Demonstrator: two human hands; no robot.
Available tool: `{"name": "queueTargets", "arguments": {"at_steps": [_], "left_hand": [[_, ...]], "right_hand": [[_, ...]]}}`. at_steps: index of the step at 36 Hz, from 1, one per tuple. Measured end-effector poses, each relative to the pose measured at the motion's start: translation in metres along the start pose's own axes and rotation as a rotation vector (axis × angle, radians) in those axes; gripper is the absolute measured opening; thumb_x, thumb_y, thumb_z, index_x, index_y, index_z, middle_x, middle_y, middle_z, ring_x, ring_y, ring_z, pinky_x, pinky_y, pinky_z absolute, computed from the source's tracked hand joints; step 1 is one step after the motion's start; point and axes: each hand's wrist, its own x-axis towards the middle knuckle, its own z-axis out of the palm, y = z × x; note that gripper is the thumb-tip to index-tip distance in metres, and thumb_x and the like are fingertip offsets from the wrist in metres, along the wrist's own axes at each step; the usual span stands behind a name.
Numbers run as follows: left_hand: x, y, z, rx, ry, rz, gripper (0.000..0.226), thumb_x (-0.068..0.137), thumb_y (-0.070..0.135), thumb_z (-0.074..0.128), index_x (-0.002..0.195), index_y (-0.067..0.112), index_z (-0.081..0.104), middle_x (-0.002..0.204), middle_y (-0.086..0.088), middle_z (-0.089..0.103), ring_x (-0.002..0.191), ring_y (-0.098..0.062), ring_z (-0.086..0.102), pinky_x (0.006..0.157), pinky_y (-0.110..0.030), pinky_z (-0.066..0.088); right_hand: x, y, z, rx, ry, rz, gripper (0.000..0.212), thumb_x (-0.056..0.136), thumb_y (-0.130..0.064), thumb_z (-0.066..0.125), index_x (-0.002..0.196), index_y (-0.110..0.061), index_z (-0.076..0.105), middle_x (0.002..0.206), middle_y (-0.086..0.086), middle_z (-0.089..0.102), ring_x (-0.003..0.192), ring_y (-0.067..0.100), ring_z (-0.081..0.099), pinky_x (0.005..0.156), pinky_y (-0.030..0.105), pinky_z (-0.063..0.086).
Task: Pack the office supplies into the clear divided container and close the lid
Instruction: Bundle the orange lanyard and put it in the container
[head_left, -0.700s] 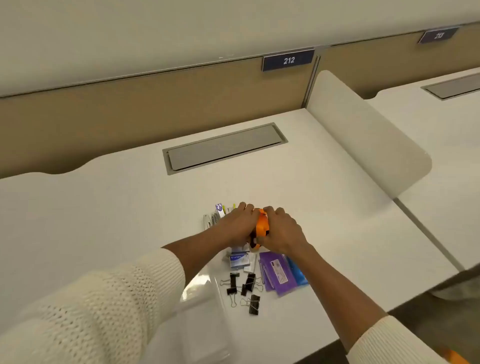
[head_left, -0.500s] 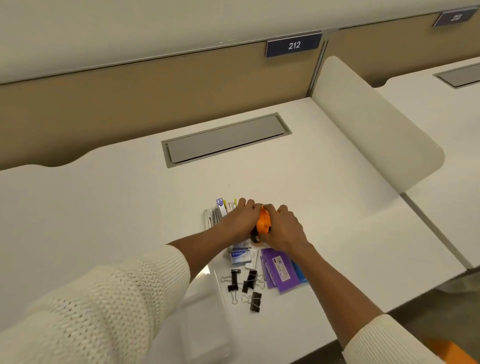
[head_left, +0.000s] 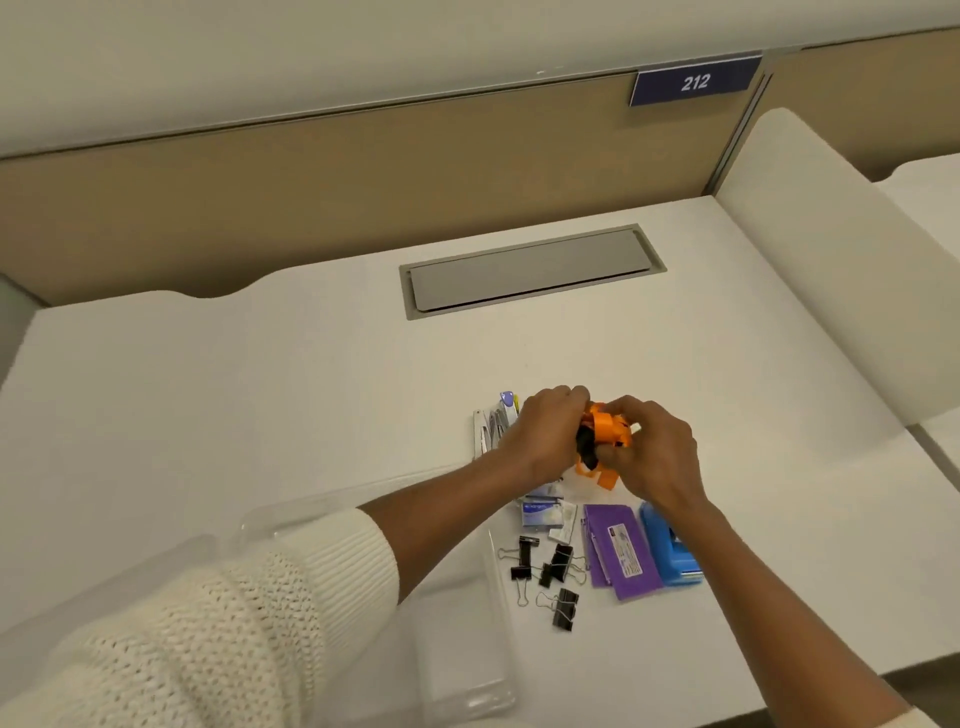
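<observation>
Since the earlier pictures the left hand (head_left: 548, 428) and right hand (head_left: 649, 457) have stayed pressed together around the orange and black item (head_left: 605, 436), but more of it now shows between them, with orange loops hanging below the fingers; what it is I cannot tell. Both hands are curled closed on it, just above the tabletop (head_left: 260, 389), a little right of the frame's centre. The camera has tipped downward, so the supplies sit higher and larger in the frame.

Just behind the left hand lie pens (head_left: 493, 421). Below the hands sit a small box (head_left: 543, 512), black binder clips (head_left: 550, 571), a purple packet (head_left: 621, 553) and, touching its right side, a blue item (head_left: 670, 551). The clear divided container (head_left: 467, 670) lies at the lower left, partly under the cream knitted sleeve (head_left: 208, 623), lid open.

The tabletop is white, with a grey cable flap (head_left: 530, 270) set in near its far edge. Behind runs a tan partition carrying a blue plate marked 212 (head_left: 695, 81) at upper right, and a white divider panel (head_left: 831, 270) rises along the right side.
</observation>
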Motion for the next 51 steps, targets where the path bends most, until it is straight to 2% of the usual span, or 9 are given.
{"name": "queueTargets", "arguments": {"at_steps": [6, 14, 20, 26, 30, 34, 37, 42, 51], "left_hand": [[-0.045, 0.011, -0.047, 0.029, 0.142, -0.051, 0.026, 0.092, 0.007, 0.071, 0.117, 0.012, 0.064, 0.110, -0.009, 0.071, 0.097, -0.025, 0.065, 0.089, -0.041, 0.058], [-0.129, -0.004, -0.098, 0.094, 0.232, -0.296, 0.020, 0.091, 0.019, 0.074, 0.111, 0.018, 0.069, 0.096, -0.006, 0.076, 0.085, -0.026, 0.068, 0.082, -0.043, 0.061], [-0.165, -0.025, -0.083, 0.161, 0.322, -0.539, 0.015, 0.090, 0.028, 0.075, 0.105, 0.025, 0.070, 0.090, -0.001, 0.075, 0.078, -0.024, 0.068, 0.076, -0.038, 0.062], [-0.174, -0.048, -0.043, 0.035, 0.316, -0.668, 0.017, 0.088, 0.026, 0.069, 0.105, 0.028, 0.070, 0.095, -0.006, 0.067, 0.094, -0.026, 0.060, 0.073, -0.033, 0.052], [-0.177, -0.052, -0.029, -0.074, 0.234, -0.647, 0.020, 0.091, 0.020, 0.068, 0.111, 0.018, 0.068, 0.100, -0.005, 0.074, 0.098, -0.025, 0.065, 0.080, -0.039, 0.058], [-0.181, -0.055, -0.024, -0.177, 0.219, -0.654, 0.032, 0.088, 0.024, 0.076, 0.116, 0.017, 0.064, 0.108, -0.003, 0.074, 0.095, -0.022, 0.068, 0.080, -0.031, 0.056], [-0.191, -0.058, -0.026, -0.187, 0.242, -0.633, 0.035, 0.087, 0.026, 0.078, 0.118, 0.019, 0.063, 0.110, 0.003, 0.071, 0.096, -0.016, 0.066, 0.079, -0.024, 0.050], [-0.204, -0.065, -0.029, -0.086, 0.246, -0.566, 0.031, 0.090, 0.026, 0.077, 0.118, 0.022, 0.066, 0.116, 0.004, 0.067, 0.106, -0.018, 0.061, 0.093, -0.031, 0.054], [-0.190, -0.087, -0.007, 0.020, -0.022, -0.386, 0.012, 0.093, 0.012, 0.062, 0.098, 0.016, 0.071, 0.097, -0.004, 0.076, 0.089, -0.023, 0.071, 0.073, -0.030, 0.053]], "right_hand": [[-0.023, -0.049, -0.023, 0.088, 0.002, -0.093, 0.044, 0.074, -0.019, 0.088, 0.115, -0.022, 0.072, 0.107, 0.003, 0.075, 0.082, 0.025, 0.065, 0.081, 0.041, 0.058], [-0.066, -0.113, -0.006, 0.199, -0.175, -0.215, 0.043, 0.072, -0.023, 0.088, 0.112, -0.030, 0.073, 0.101, -0.007, 0.073, 0.074, 0.013, 0.064, 0.074, 0.030, 0.056], [-0.087, -0.127, 0.042, 0.240, -0.253, -0.180, 0.038, 0.074, -0.021, 0.083, 0.110, -0.030, 0.073, 0.097, -0.005, 0.074, 0.073, 0.014, 0.066, 0.068, 0.024, 0.054], [-0.100, -0.115, 0.081, 0.102, -0.277, -0.160, 0.042, 0.078, -0.022, 0.081, 0.118, -0.025, 0.071, 0.105, 0.004, 0.070, 0.091, 0.023, 0.066, 0.076, 0.030, 0.051], [-0.108, -0.108, 0.089, 0.025, -0.325, -0.225, 0.050, 0.083, -0.023, 0.076, 0.131, -0.028, 0.064, 0.109, 0.004, 0.061, 0.093, 0.024, 0.064, 0.065, 0.015, 0.038], [-0.114, -0.103, 0.086, -0.008, -0.306, -0.350, 0.055, 0.089, -0.014, 0.072, 0.140, -0.026, 0.056, 0.131, 0.002, 0.060, 0.106, 0.024, 0.066, 0.080, 0.027, 0.053], [-0.117, -0.102, 0.084, -0.059, -0.228, -0.426, 0.045, 0.091, -0.007, 0.067, 0.134, -0.021, 0.061, 0.132, 0.004, 0.064, 0.101, 0.026, 0.070, 0.080, 0.040, 0.063], [-0.118, -0.101, 0.085, -0.163, -0.246, -0.527, 0.027, 0.084, -0.001, 0.078, 0.108, -0.015, 0.077, 0.108, 0.008, 0.074, 0.086, 0.027, 0.070, 0.072, 0.037, 0.061], [-0.099, -0.099, 0.109, -0.453, -0.489, -0.739, 0.028, 0.092, -0.005, 0.065, 0.117, -0.014, 0.073, 0.114, 0.010, 0.066, 0.103, 0.028, 0.059, 0.079, 0.039, 0.055]]}}
